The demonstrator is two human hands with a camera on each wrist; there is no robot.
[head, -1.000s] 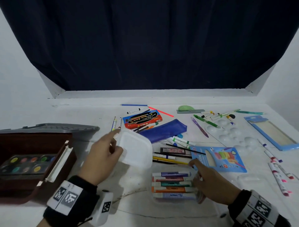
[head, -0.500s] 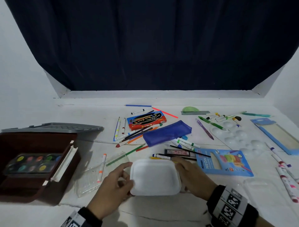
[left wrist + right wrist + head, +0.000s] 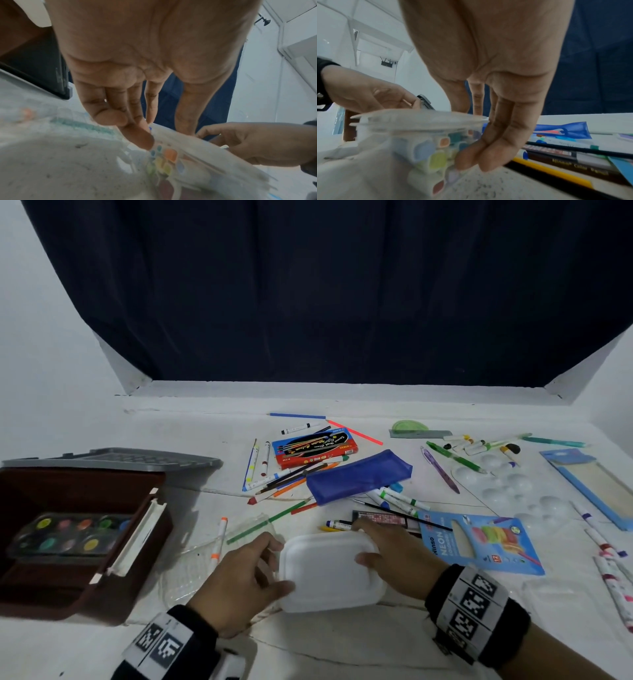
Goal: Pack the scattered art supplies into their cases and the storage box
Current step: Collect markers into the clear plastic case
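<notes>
Hands at lower centre of frame: left hand (image 3: 239, 580) and right hand (image 3: 394, 556), fingers straight, press lid (image 3: 329, 570) onto marker box (image 3: 426, 155).

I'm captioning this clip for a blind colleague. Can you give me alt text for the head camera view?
Both hands press a white lid onto a small container on a white table: left hand at its left edge, right hand at its right. Loose pens, a blue pouch and an open brown box of watercolours surround them.
</notes>
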